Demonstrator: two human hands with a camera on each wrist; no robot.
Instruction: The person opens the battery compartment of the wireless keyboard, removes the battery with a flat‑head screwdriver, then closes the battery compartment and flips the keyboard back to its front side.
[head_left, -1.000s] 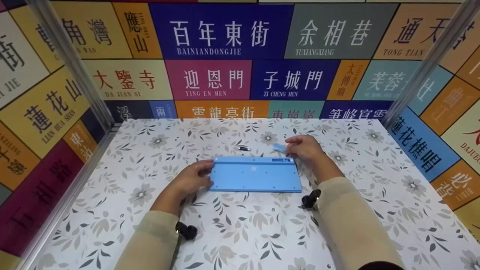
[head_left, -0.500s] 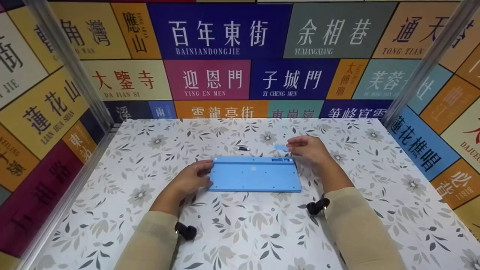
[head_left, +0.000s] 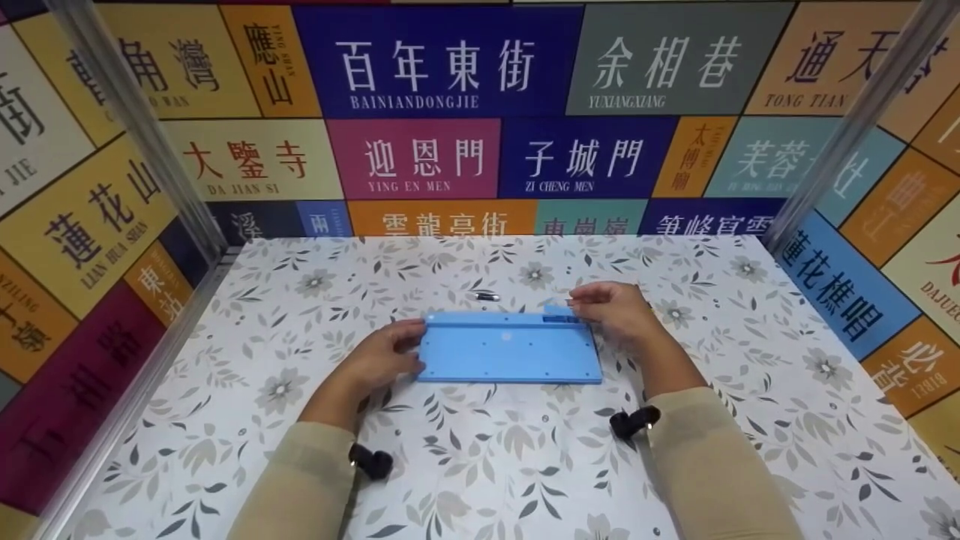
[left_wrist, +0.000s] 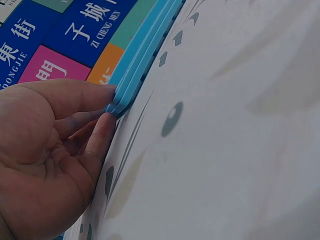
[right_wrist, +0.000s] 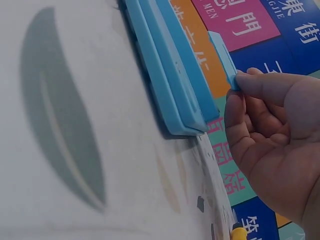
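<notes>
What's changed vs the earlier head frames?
The right hand moved the small blue piece it pinches down in the head view, closer to the recess in the blue board. Nothing newly gripped or released. Unchanged: left hand at the board's left end; small dark item.

A person's left arm (head_left: 296, 476) and right arm (head_left: 720, 465), both sleeved, reached in from the near side of the table (head_left: 495, 457), slanting toward each other. The left hand (head_left: 381, 354) gripped, thumb and fingers bent close, left of the table's middle. The right hand (head_left: 619, 311), nearer the far edge, pinched between thumb and forefinger, its other fingers curled behind.
</notes>
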